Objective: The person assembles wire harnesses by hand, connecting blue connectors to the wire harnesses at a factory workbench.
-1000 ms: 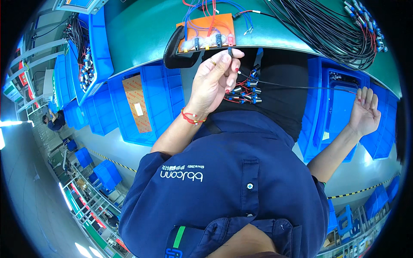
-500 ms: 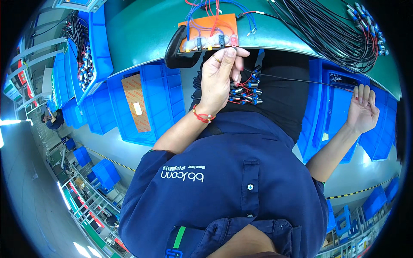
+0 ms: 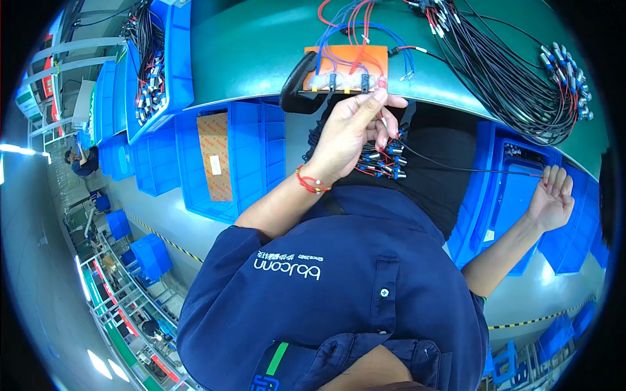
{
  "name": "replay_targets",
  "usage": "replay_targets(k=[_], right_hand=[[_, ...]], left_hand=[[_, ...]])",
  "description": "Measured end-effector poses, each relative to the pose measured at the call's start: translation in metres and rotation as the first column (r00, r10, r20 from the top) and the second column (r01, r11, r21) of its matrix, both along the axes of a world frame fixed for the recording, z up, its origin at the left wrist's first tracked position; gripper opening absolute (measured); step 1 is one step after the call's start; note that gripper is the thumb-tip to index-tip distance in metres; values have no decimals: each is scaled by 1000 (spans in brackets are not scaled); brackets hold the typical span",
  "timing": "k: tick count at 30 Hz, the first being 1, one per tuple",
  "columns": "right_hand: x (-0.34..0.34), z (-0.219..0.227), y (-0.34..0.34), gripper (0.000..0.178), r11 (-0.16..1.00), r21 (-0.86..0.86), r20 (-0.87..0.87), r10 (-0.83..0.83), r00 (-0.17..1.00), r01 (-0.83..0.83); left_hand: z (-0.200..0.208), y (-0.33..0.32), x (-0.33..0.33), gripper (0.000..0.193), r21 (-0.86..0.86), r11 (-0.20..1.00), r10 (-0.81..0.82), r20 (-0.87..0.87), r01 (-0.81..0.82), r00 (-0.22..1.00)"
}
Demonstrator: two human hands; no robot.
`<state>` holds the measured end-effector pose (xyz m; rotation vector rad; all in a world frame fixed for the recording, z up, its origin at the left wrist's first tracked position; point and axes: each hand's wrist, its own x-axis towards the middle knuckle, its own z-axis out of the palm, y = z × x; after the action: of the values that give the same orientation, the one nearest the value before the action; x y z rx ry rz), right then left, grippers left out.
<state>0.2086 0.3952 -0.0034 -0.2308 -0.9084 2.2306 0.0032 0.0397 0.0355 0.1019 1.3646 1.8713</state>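
Observation:
My left hand (image 3: 352,130) is closed at the table's edge, its thumb and fingers pinched at the end of a thin black cable (image 3: 456,169), just below a red connector (image 3: 382,83). That connector sits on the front edge of an orange board (image 3: 375,58), beside dark connectors (image 3: 332,81) set in whitish, glue-like lumps. Red and blue wires (image 3: 365,19) rise from the board. From my left hand the cable runs right to my right hand (image 3: 551,199), whose curled fingers grip its other end. What exactly sits between the left fingertips is partly hidden.
A black clamp-like part (image 3: 297,85) is at the board's left. On the green table (image 3: 248,52) lies a bundle of black cables (image 3: 502,85) with metal-ended connectors. More connectors (image 3: 385,163) rest on my lap. Blue bins (image 3: 251,163) stand below and left; another (image 3: 505,195) is at right.
The view has shifted, so table and board appear lower and farther right. Both hands keep hold of the cable; it sags a little more between them.

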Motion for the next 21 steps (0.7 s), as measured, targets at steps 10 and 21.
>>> replay_targets(k=[10,21], right_hand=[[-3,12,1,7,998,59,3,34,999,-34],[4,88,75,18,997,6,-120,-70,990,71]], left_hand=[[1,-4,7,35,-75,997,-33,-106,25,994],[70,45,-43,33,168,983,44,-587,68,808]])
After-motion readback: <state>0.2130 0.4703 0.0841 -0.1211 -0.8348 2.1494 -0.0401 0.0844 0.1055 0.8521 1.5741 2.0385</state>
